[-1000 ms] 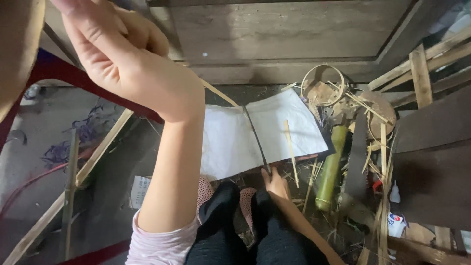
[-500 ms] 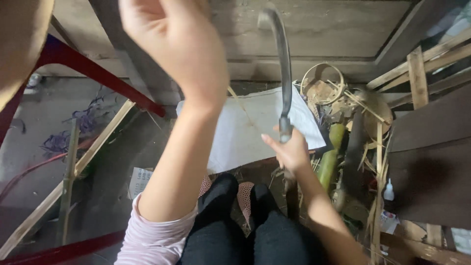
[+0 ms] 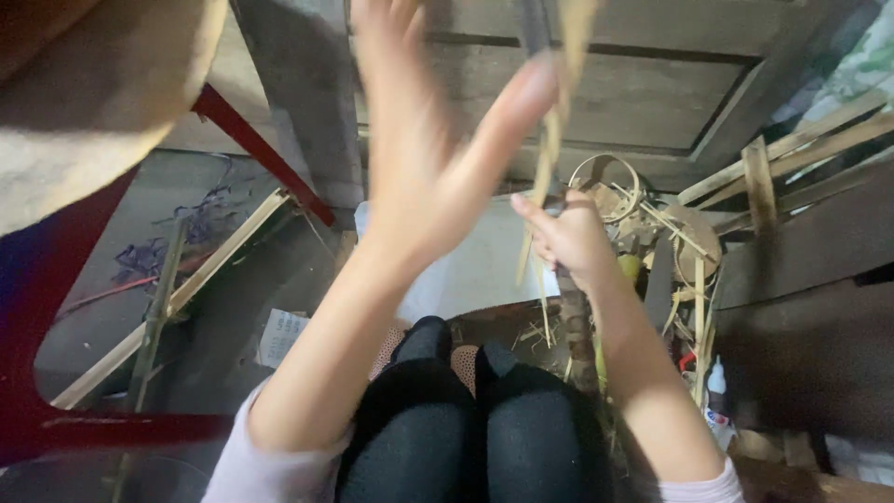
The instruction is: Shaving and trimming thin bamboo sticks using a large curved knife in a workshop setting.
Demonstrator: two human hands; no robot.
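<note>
Wooden wall [image 3: 652, 84] across the top; grey floor [image 3: 223, 270] at left, bamboo scraps [image 3: 670, 242] at right; left hand [image 3: 419, 158], upper centre, spread open, thumb against a bamboo strip [image 3: 551, 140]; right hand [image 3: 568, 237], centre, fisted around a blade handle.

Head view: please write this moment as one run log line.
left hand: raised, open | right hand: grips knife handle | bamboo strip: against blade

Dim light. Grey concrete floor [image 3: 112, 233]. Red frame [image 3: 251, 149] at left. Wooden panel [image 3: 652, 84] behind. Bamboo scraps [image 3: 670, 233], hoop [image 3: 605, 172] heaped right. Dark boards [image 3: 801, 317] beyond. White sheet [image 3: 475, 270] on floor.
</note>
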